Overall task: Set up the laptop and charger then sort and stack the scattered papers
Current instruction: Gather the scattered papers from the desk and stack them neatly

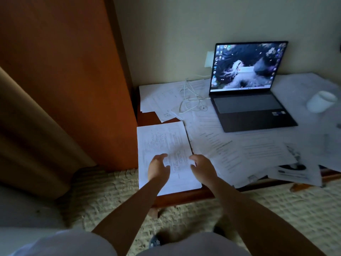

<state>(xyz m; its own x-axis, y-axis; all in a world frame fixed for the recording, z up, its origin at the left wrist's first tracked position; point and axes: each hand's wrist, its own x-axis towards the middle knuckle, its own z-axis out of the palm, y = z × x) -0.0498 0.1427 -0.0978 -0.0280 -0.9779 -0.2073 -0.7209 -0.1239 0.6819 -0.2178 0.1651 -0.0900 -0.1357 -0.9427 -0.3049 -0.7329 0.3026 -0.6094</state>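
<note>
Near the front left corner of the counter point(184, 197), a squared stack of papers point(162, 145) lies with its lower edge just past the counter's reddish wooden rim. Both hands hover over the near end of that stack: the left hand point(158, 168) with fingers spread and loosely bent, the right hand point(203, 168) likewise loosely bent at the stack's right edge. Neither is gripping anything; whether the fingertips touch the paper I cannot tell.

Right of the stack, loose printed sheets point(239, 154) lie fanned and overlapping, some hanging over the counter's front edge. Behind the stack, a small strip of bare wood shows, then more sheets point(162, 97) lie askew against the wall. On those sheets rests a thin white charger cable point(190, 102) in loose loops, running up to a white wall plug point(209, 59). Right of the cable stands the laptop point(247, 108), dark and flat-edged, lid open, screen lit, sitting on top of paper. Farther right of the laptop is a white round mug point(321, 101). Left of the stack rises an orange wooden panel point(73, 71), close against the counter's side. Below the stack's front edge, the floor is a coarse woven mat point(276, 209).
</note>
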